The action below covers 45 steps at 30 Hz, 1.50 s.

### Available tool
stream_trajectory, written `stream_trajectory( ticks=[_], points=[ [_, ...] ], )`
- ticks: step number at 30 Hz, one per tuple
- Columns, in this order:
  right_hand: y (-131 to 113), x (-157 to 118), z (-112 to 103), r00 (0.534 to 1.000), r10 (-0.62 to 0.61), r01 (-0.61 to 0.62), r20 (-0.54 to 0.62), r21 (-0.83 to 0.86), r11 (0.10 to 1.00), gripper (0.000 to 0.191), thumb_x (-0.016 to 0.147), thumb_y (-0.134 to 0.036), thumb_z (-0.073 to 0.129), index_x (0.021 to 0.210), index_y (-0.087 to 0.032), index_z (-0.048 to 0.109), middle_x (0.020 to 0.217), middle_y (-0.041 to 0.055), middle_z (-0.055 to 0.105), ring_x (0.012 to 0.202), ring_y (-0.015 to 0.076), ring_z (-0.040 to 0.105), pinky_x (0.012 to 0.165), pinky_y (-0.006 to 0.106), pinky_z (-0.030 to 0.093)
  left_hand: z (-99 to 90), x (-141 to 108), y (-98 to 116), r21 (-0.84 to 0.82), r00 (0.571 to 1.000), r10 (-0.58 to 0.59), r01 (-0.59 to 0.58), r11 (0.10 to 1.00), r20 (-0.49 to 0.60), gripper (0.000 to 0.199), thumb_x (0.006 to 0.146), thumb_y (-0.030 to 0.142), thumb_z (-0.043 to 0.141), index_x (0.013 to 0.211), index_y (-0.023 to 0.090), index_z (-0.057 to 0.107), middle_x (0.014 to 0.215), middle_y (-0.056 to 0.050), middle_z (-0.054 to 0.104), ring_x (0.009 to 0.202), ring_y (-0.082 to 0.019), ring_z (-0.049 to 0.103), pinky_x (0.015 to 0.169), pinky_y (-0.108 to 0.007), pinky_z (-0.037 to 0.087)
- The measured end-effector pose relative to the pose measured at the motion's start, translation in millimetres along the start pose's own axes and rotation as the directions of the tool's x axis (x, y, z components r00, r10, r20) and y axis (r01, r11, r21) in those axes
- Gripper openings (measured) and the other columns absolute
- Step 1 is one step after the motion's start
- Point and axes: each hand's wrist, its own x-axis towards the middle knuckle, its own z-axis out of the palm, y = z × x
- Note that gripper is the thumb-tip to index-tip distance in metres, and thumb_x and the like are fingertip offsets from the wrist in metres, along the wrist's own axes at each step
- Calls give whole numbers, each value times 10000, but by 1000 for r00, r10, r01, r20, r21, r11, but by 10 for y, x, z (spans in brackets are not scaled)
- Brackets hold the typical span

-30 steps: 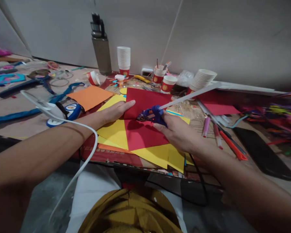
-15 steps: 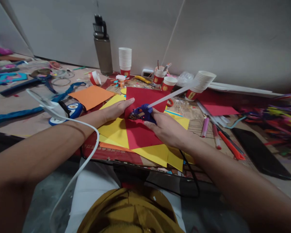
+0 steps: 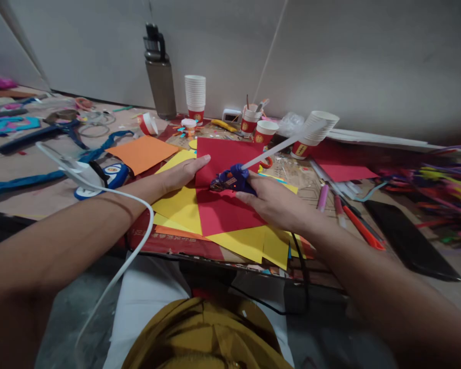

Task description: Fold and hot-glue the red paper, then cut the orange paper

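Observation:
My right hand (image 3: 271,197) is wrapped round a blue glue gun (image 3: 234,179), with a long white glue stick (image 3: 284,144) rising from its back. The gun's nozzle points left, over the middle of a red paper (image 3: 226,215) with a crease across it. My left hand (image 3: 186,173) holds the left edge of the red paper, thumb on top and the other fingers hidden beneath. Under the red paper lie several yellow sheets (image 3: 242,243), and an orange sheet (image 3: 144,152) is at their upper left.
Behind stand a dark bottle (image 3: 161,87), stacked paper cups (image 3: 195,95) and more cups (image 3: 318,128). Markers (image 3: 322,197) and a black phone (image 3: 411,238) lie to the right. A white cable (image 3: 142,200) crosses my left forearm; a black cord (image 3: 303,271) hangs at the table edge.
The glue gun in my right hand has moved slightly right across the red paper. My left hand keeps its hold on the paper's edge. The view has shifted slightly.

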Motion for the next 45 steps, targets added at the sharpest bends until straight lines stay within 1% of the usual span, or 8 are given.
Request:
stream_trajectory(
  ticks=[4, 8, 15, 20, 25, 35, 42, 45],
  points=[
    [-101, 48, 44, 998, -62, 62, -3, 42, 997, 345, 944, -391, 482, 1199, -175, 567, 1108, 102, 684, 876, 206, 621, 735, 279, 426, -15, 5, -1, 3, 1000, -24, 24, 1000, 3, 549, 796, 670, 525, 916, 161, 693, 757, -55, 719, 684, -203, 659, 635, -306, 506],
    [-110, 42, 38, 999, -39, 39, 1, 36, 999, 333, 939, -393, 486, 1178, -179, 574, 1062, 92, 694, 861, 202, 623, 728, 274, 426, -14, 5, -4, 1, 999, -35, 35, 999, 10, 543, 799, 665, 523, 892, 157, 691, 772, -63, 722, 686, -206, 662, 655, -322, 519],
    [116, -113, -124, 994, 105, -107, -31, -82, 991, 289, 928, -427, 475, 1025, -188, 605, 994, 99, 690, 852, 240, 617, 694, 308, 432, 5, -33, 29, -61, 997, -35, 39, 997, 64, 554, 799, 645, 536, 1030, 169, 701, 935, -98, 750, 893, -279, 691, 807, -387, 537],
    [322, -231, -231, 982, 171, -184, -83, -186, 965, 260, 917, -422, 469, 864, -198, 590, 855, 90, 673, 734, 226, 602, 596, 310, 417, 6, -35, 38, -43, 998, -39, 41, 998, 54, 509, 826, 604, 521, 1050, 186, 705, 1009, -95, 747, 945, -281, 690, 820, -377, 544],
    [426, -301, -269, 971, 209, -232, -117, -230, 945, 259, 912, -404, 460, 805, -191, 562, 838, 96, 660, 727, 222, 592, 591, 311, 407, 5, -35, 51, 13, 999, -32, 31, 999, 39, 535, 825, 617, 506, 1051, 176, 709, 1016, -112, 745, 939, -293, 692, 805, -393, 552],
    [417, -350, -292, 953, 257, -292, -160, -253, 922, 233, 905, -374, 466, 903, -181, 596, 889, 104, 673, 770, 232, 610, 616, 310, 415, -22, -7, 22, 54, 999, 33, -36, 998, 43, 571, 819, 642, 503, 1060, 169, 715, 973, -100, 751, 944, -282, 684, 841, -375, 536],
    [423, -372, -286, 954, 255, -290, -160, -258, 922, 265, 908, -379, 459, 973, -174, 615, 939, 116, 689, 816, 253, 630, 656, 327, 442, -14, -2, 22, 45, 998, 40, -42, 998, 43, 544, 825, 619, 512, 1069, 177, 712, 992, -104, 750, 977, -282, 678, 878, -384, 529],
    [440, -391, -285, 957, 250, -281, -148, -251, 926, 267, 913, -389, 454, 944, -177, 614, 938, 121, 687, 816, 258, 627, 654, 336, 447, -5, -9, 33, 30, 999, 27, -28, 999, 40, 524, 830, 612, 504, 1052, 186, 713, 1009, -97, 747, 992, -285, 675, 873, -386, 534]
  ],
)
